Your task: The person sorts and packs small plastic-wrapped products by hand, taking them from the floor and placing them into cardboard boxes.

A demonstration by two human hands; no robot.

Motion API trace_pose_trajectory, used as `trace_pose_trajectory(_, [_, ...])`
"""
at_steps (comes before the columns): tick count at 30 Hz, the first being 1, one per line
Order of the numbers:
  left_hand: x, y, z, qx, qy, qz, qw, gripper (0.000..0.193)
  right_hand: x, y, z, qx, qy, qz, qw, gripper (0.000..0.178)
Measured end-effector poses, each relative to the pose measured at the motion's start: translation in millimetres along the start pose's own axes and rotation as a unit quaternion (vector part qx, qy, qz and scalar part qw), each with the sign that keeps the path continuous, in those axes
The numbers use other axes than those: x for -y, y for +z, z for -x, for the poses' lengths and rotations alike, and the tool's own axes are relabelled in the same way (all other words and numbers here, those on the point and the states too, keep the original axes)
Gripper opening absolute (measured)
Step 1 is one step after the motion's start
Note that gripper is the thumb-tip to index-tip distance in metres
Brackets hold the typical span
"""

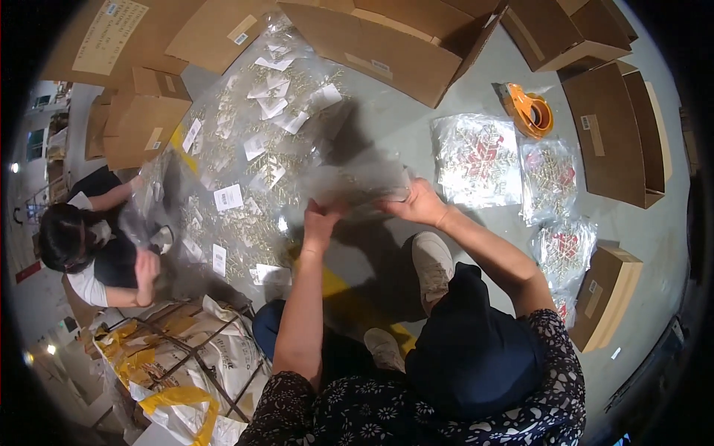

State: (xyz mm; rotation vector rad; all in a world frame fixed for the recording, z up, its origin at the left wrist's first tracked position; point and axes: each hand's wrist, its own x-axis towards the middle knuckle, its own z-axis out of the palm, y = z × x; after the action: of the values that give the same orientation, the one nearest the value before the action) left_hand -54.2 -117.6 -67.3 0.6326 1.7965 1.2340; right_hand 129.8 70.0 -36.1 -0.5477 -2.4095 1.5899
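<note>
Between my hands is a clear plastic bag (355, 181), smeared by motion; what is inside it cannot be made out. My left hand (321, 223) pinches its near left edge. At its right end my right hand (418, 202) is closed on the plastic. To the left spreads a large heap of bagged glittery snowflake decorations (256, 167), many with white labels. On the right lies a flat stack of bagged snowflakes (476, 160) with red in the middle, beside a second stack (549, 178) and a third one (563, 249) nearer me.
An orange tape dispenser (532, 111) sits behind the right stacks. Open cardboard boxes stand at the back (387, 56) and right (617, 134). At the left a person (97, 245) handles clear plastic. A metal-framed holder with white and yellow sacks (186, 364) is at lower left.
</note>
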Motion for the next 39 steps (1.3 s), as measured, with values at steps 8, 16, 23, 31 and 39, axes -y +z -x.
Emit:
trace_pose_trajectory(8, [97, -28, -34, 0.086, 0.035, 0.583, 0.807, 0.059, 127, 20, 10, 0.05, 0.087, 0.056, 0.993, 0.074])
trace_pose_trajectory(16, [89, 39, -43, 0.105, -0.003, 0.555, 0.825, 0.058, 84, -34, 21, 0.056, 0.119, -0.269, 0.954, 0.069])
trace_pose_trajectory(23, [53, 63, -46, 0.132, -0.031, 0.5, 0.855, 0.058, 80, -45, -1, -0.081, 0.125, -0.333, 0.931, 0.04])
trace_pose_trajectory(31, [16, 85, -45, 0.151, -0.067, 0.435, 0.885, 0.058, 85, -46, -10, -0.118, 0.122, -0.205, 0.964, 0.048])
trace_pose_trajectory(39, [-17, 90, -30, 0.161, -0.1, 0.365, 0.911, 0.057, 73, -52, -9, -0.149, -0.136, 0.006, 0.979, 0.048])
